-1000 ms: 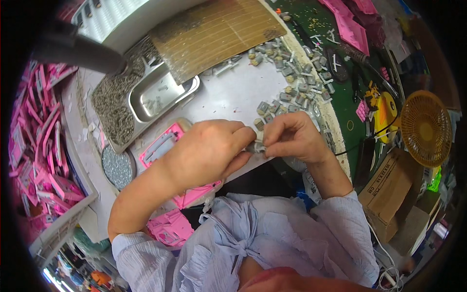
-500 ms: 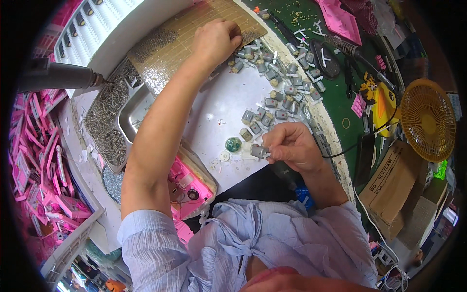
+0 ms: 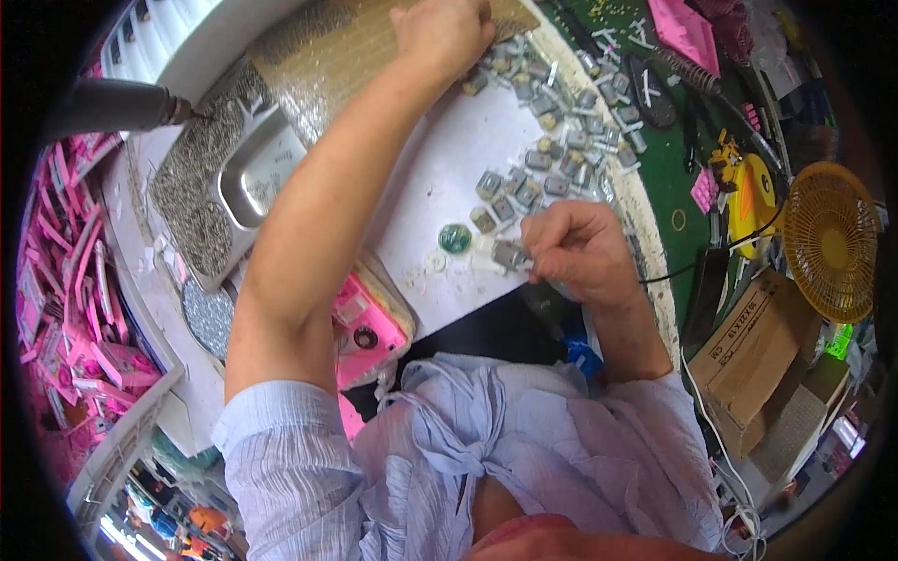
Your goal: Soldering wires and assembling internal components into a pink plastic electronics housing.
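Note:
My left arm stretches far over the bench, and my left hand [image 3: 441, 39] is curled closed above a brown board [image 3: 351, 61] strewn with small metal pins. What its fingertips hold, if anything, is hidden. Nearer me, my right hand [image 3: 582, 251] pinches a small grey motor [image 3: 510, 254] with a white plastic piece on its end. Just left of that motor lies a round green piece [image 3: 455, 238] on the white bench top. Many similar grey motors [image 3: 538, 160] are scattered beyond my right hand.
A grey power screwdriver [image 3: 117, 105] juts in from the left over a heap of screws [image 3: 195, 173] and a metal tray [image 3: 245, 201]. A pink plastic housing [image 3: 369, 323] sits at the bench's near edge. Right stand a cardboard box [image 3: 748, 346] and a yellow-brown basket [image 3: 831, 234].
My left hand appears slightly higher and farther right, still over the board. The whole view has shifted a little. My right hand keeps its pinch on the motor.

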